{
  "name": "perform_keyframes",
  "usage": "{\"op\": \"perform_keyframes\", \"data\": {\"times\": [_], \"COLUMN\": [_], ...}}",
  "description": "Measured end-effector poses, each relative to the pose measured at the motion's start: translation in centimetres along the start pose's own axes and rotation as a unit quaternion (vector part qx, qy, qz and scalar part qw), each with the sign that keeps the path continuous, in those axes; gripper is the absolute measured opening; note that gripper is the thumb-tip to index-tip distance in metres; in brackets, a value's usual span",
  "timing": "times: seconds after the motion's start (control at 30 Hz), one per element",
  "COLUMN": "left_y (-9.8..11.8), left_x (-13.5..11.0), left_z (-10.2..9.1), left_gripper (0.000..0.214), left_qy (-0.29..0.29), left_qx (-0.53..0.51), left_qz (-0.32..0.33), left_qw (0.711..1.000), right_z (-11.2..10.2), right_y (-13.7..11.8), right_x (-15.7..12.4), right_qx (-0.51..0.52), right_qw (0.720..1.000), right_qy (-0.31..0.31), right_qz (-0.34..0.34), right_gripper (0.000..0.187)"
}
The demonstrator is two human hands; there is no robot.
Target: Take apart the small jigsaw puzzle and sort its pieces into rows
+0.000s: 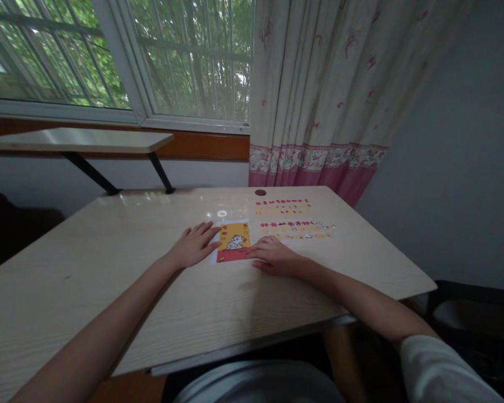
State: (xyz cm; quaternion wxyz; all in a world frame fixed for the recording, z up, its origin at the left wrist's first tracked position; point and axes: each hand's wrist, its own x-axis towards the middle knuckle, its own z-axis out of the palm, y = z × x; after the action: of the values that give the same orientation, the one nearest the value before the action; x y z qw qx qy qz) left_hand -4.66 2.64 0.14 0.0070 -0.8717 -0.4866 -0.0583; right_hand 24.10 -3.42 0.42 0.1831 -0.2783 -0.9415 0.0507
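A small yellow and red picture sheet [231, 254] with a white cartoon animal and a pale border lies flat on the table. My left hand [194, 244] rests at its left edge, fingers apart and fingertips touching the border. At the lower right edge, my right hand [275, 256] lies low with its fingers stretched out and a fingertip on the red part. Neither hand grips anything. Beyond my right hand, small red pieces [282, 202] and yellow pieces [282, 211], shaped like jigsaw pieces, are laid out in several rows.
The pale wooden table [143, 291] has a round dark cable hole [260, 192] near its back edge. A raised shelf [79, 140] on black legs stands at the back left. A window and a flowered curtain [311, 84] are behind; a dark chair [474, 308] is at the right.
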Motion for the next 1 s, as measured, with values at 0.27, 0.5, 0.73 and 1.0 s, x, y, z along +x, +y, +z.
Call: {"op": "perform_keyframes", "data": {"times": [0.27, 0.5, 0.73, 1.0], "left_y": [-0.3, -0.3, -0.5, -0.4], "left_x": [0.1, 0.0, -0.1, -0.1], "left_z": [0.3, 0.4, 0.5, 0.3], "left_gripper": [0.059, 0.061, 0.062, 0.063], "left_qy": [0.001, -0.006, -0.007, -0.012], "left_qx": [-0.001, -0.003, -0.003, -0.005], "left_qz": [0.007, 0.005, 0.005, 0.006], "left_qw": [1.0, 1.0, 1.0, 1.0], "right_z": [-0.1, 0.0, -1.0, -5.3], "right_y": [0.0, 0.2, 0.3, 9.6], "right_x": [0.0, 0.0, 0.1, 0.6], "right_qx": [-0.004, 0.008, 0.037, -0.027], "right_qw": [1.0, 1.0, 0.999, 0.958], "right_qy": [0.001, -0.005, 0.006, 0.027], "right_qz": [0.002, 0.0, 0.021, 0.283], "right_gripper": [0.03, 0.03, 0.03, 0.016]}}
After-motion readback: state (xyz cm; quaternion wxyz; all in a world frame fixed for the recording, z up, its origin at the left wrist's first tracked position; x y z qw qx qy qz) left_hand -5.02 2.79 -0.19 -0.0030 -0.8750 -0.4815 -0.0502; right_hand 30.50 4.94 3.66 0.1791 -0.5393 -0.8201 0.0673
